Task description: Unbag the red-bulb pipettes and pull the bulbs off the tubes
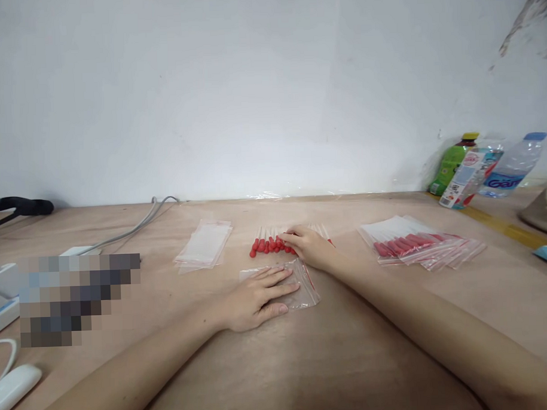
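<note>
My left hand (255,298) lies flat, fingers stretched out, on a clear zip bag (303,287) in the middle of the wooden table (279,360). Just behind it, my right hand (307,245) rests on a row of red-bulbed droppers (268,243), its fingers curled over the right end of the row. Whether it grips any of them is hidden by the fingers.
A stack of empty clear bags (204,245) lies to the left. Several filled bags of red droppers (418,245) lie to the right. Bottles (478,169) stand at the back right by the wall. Cables and white devices (11,387) sit at the left edge.
</note>
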The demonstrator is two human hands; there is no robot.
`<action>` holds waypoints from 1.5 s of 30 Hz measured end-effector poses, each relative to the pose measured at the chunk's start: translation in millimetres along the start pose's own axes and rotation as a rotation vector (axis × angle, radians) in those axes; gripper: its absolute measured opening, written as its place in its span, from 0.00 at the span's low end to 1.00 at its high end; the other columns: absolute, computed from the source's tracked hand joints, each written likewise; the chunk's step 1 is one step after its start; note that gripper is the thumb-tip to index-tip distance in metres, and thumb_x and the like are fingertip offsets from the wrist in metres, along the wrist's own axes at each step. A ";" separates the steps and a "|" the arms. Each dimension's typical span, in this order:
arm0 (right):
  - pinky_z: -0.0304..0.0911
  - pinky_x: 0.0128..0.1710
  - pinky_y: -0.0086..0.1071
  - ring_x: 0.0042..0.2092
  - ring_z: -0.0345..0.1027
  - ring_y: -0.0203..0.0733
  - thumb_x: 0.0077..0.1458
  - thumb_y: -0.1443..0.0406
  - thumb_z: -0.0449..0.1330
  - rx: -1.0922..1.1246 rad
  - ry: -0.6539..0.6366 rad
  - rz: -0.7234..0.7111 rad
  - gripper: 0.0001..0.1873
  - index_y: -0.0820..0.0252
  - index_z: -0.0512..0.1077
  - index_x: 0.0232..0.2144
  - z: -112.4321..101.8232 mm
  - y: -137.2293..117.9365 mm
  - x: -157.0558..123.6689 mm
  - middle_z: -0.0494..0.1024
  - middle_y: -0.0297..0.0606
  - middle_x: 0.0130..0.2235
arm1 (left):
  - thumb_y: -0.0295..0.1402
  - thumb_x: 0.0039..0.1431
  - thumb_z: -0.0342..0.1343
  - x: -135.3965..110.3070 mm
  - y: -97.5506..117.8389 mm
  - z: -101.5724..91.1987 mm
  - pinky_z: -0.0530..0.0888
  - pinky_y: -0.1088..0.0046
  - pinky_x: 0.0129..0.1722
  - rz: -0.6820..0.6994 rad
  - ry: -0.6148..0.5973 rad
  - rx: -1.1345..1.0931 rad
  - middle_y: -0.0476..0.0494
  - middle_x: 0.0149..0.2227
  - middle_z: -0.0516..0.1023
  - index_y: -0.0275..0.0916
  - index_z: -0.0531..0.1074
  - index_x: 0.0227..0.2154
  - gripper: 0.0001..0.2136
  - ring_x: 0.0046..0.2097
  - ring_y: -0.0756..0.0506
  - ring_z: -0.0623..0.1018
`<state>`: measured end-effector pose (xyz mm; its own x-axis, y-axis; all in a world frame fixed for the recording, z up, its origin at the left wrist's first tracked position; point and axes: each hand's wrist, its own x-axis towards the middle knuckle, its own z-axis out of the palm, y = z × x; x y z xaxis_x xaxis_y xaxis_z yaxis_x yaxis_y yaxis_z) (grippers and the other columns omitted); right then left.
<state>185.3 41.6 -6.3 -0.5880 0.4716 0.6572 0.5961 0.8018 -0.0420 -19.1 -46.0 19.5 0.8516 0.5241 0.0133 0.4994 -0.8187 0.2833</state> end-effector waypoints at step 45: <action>0.54 0.35 0.43 0.38 0.69 0.56 0.52 0.68 0.49 -0.781 -0.528 0.872 0.13 0.69 0.72 0.34 -108.9 31.2 -84.2 0.74 0.55 0.34 | 0.36 0.58 0.43 2.1 -35.8 -18.9 0.63 0.76 0.27 -0.417 0.637 -0.279 0.54 0.24 0.62 0.40 0.57 0.33 0.05 0.25 0.51 0.64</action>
<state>312.9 -13.1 19.0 0.1191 0.9605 0.2517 0.9467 -0.1863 0.2629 -38.2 -11.1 27.5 0.3076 0.8750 0.3738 0.6257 -0.4820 0.6133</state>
